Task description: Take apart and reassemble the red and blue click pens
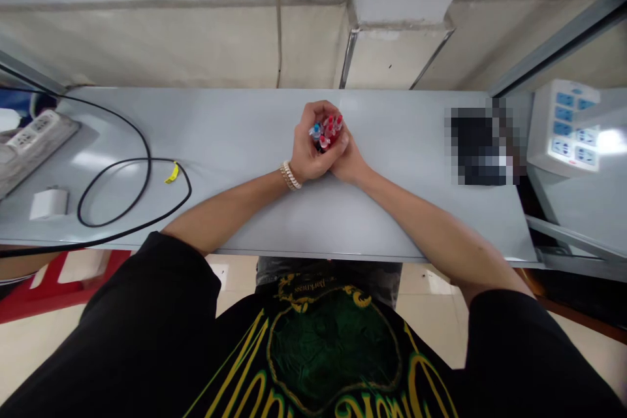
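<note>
Above the middle of the grey-white table (235, 137), a bundle of pens (330, 129) stands with its ends facing up, several red and one blue. My left hand (309, 150) is curled round the bundle from the left, with a beaded bracelet at its wrist. My right hand (349, 160) presses against the bundle and my left hand from the right; its fingers are largely hidden behind the left hand and the pens. The lower parts of the pens are hidden inside the hands.
A black cable (147, 163) with a yellow tag (172, 173) loops on the left, near a white adapter (49, 203) and a power strip (34, 144). A blurred dark object (477, 147) lies right, beside a white socket block (563, 127). A wall borders the far edge.
</note>
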A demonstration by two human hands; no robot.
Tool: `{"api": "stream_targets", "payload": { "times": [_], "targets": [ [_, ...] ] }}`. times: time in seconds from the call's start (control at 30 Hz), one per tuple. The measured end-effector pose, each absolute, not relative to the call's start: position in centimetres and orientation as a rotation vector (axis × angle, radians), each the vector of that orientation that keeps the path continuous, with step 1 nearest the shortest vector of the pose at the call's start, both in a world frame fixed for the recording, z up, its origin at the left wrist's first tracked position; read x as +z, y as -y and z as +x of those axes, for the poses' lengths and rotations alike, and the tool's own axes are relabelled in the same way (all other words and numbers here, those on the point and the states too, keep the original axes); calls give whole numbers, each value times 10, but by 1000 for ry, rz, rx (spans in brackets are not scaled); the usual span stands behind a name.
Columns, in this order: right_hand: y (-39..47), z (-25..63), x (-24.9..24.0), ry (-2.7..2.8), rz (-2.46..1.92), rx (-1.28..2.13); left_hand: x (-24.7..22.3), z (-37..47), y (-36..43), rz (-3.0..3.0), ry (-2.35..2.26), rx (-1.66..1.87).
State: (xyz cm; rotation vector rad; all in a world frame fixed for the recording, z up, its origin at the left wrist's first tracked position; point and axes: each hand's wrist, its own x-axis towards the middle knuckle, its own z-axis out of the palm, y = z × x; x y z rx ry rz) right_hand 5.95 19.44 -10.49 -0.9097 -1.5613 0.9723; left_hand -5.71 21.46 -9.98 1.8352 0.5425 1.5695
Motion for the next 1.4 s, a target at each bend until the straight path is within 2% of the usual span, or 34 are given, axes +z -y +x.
{"api": "stream_targets", "payload": {
  "times": [0.13, 0.3, 0.43, 0.57, 0.7, 0.93, 1.13, 1.3, 1.4],
  "targets": [
    [-195, 56, -106, 1497, -877, 950, -94, -56, -215, 1924, -438, 1712],
    [-192, 53, -109, 1513, -913, 937, -91, -54, -217, 1949, -535, 1846],
    [-191, 53, -114, 1471, -905, 928, -96, -52, -219, 1894, -607, 1625],
    [-182, 57, -108, 1468, -1004, 786, -89, -54, -215, 1746, -528, 1340],
    [-178, 58, -103, 1458, -1080, 787, -80, -59, -214, 1670, -438, 1190],
    [-188, 61, -108, 1584, -912, 782, -84, -61, -219, 1587, -436, 1129],
    [-184, 59, -103, 1605, -1013, 712, -80, -61, -214, 1455, -498, 1097],
    [-182, 59, -100, 1521, -1095, 782, -74, -59, -214, 1245, -569, 1038],
    [-184, 64, -95, 1498, -1030, 982, -73, -62, -222, 1125, -597, 990]
  ]
}}
